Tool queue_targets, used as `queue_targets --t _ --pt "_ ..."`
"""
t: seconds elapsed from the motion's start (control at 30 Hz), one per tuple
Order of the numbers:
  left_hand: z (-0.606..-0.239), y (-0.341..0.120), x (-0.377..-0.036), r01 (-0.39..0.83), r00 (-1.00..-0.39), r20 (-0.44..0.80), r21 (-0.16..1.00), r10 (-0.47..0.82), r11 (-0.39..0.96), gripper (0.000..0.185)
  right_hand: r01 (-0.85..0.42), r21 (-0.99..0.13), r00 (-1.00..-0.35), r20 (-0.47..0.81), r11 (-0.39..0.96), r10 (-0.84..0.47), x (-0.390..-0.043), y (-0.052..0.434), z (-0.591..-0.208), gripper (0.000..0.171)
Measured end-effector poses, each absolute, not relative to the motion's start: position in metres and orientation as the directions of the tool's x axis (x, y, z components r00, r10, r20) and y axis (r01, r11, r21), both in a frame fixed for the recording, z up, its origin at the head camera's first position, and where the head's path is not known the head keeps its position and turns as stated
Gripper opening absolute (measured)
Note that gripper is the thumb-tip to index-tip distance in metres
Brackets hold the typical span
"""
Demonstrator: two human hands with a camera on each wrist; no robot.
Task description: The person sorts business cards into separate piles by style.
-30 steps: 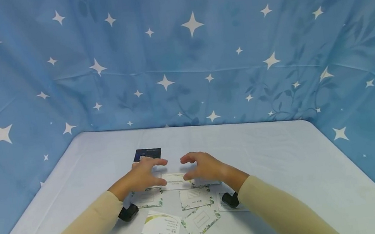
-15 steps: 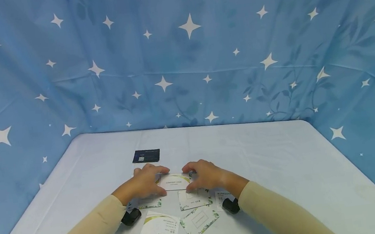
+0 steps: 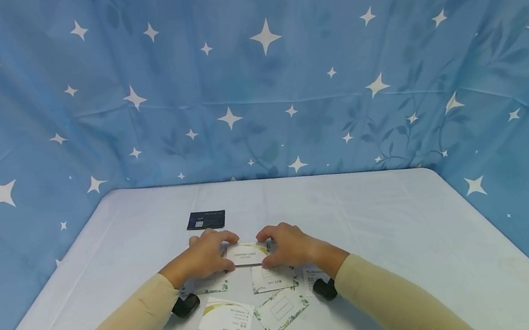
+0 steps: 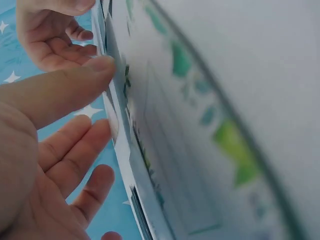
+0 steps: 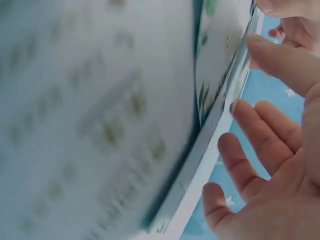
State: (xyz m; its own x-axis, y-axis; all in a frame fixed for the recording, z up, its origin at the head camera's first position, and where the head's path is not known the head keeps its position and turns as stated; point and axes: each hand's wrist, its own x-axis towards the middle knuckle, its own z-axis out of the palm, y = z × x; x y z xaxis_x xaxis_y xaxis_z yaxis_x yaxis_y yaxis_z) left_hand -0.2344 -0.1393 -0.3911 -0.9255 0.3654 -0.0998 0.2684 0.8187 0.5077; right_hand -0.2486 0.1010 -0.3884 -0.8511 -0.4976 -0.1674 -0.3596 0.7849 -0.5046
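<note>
White card stock was between our hands: the logo card (image 3: 248, 254) sat at the middle of the table (image 3: 402, 236), just beyond the leaf-bordered cards (image 3: 282, 310). Our left hand (image 3: 203, 259) and right hand (image 3: 288, 246) pinched its two short ends, thumbs and fingertips curled round the edges. We judged that the thin card could bow or snap free if we squeezed inward too hard, and that our low wrists might nudge the cards beneath them. A dark card (image 3: 206, 219) lay apart, farther back.
</note>
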Motion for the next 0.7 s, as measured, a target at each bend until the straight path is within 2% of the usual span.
queue_targets --t 0.1,0.3,0.7 --pt "-0.389 -0.14 -0.238 0.252 -0.932 -0.098 0.514 0.348 0.82 0.056 -0.361 -0.54 -0.849 -0.147 0.76 -0.507 -0.253 0.102 -0.385 0.057" --pt "-0.38 -0.14 -0.261 0.299 -0.929 -0.044 0.494 0.367 0.817 0.056 -0.395 -0.558 -0.849 -0.082 0.73 -0.522 -0.274 0.101 -0.378 0.056" --pt "-0.38 -0.133 -0.31 0.216 -0.942 -0.123 0.492 0.313 0.844 0.056 -0.278 -0.609 -0.907 -0.088 0.743 -0.412 -0.317 0.095 -0.383 0.055"
